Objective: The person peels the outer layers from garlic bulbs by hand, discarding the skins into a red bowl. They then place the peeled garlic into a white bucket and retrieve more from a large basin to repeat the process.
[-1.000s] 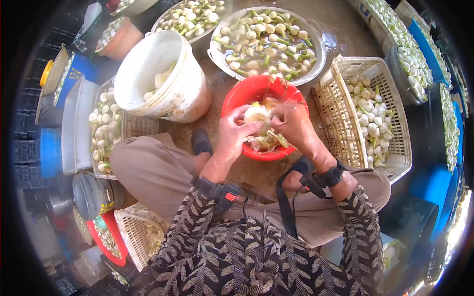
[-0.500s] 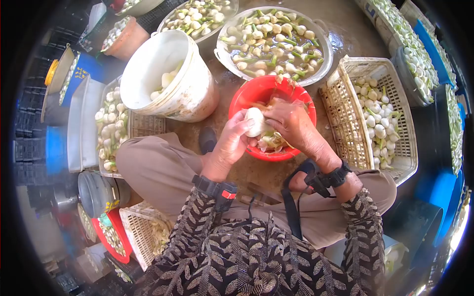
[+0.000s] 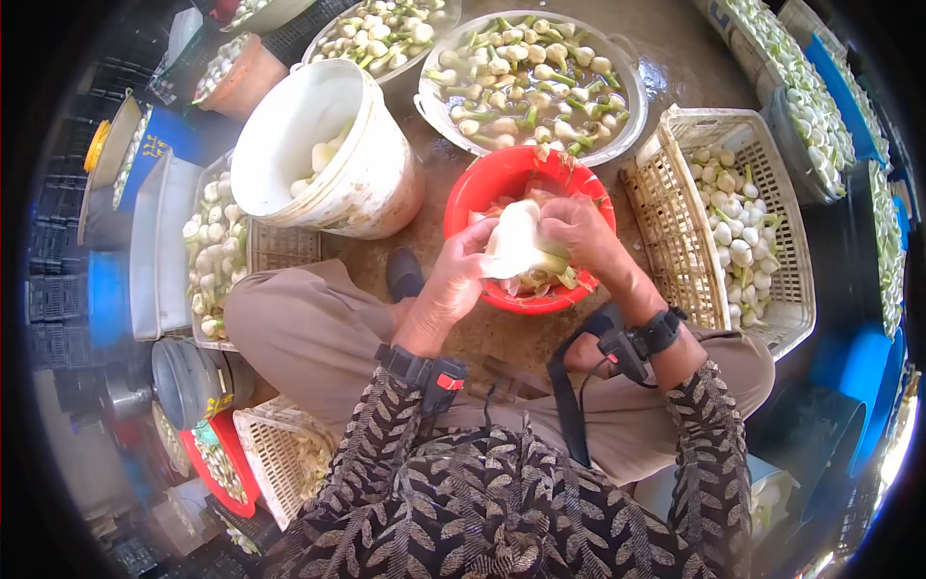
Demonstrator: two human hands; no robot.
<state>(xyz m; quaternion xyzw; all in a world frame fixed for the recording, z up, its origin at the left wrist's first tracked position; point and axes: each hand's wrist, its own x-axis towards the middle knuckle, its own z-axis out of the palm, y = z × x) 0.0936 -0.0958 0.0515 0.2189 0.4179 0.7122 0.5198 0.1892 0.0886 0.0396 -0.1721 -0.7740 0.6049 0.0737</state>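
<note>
A pale garlic bulb (image 3: 517, 237) with a greenish stem end is held over a red basin (image 3: 465, 198). My left hand (image 3: 460, 265) grips the bulb from the left, thumb and fingers closed around it. On the right, my right hand (image 3: 585, 234) has its fingers closed against the bulb's side and its outer skin. Whether those fingers hold the bulb or only loose skin is hard to make out. Peeled skins (image 3: 540, 282) lie in the basin below.
A white bucket (image 3: 391, 164) with some bulbs stands left of the basin. Behind is a metal basin (image 3: 632, 125) of garlic in water. A cream crate (image 3: 675, 241) of whitish bulbs sits at right, another crate (image 3: 286, 245) at left.
The garlic bulb has turned and moved slightly right, showing a broad white side with its stem end toward the lower right. My right hand has shifted a little right.
</note>
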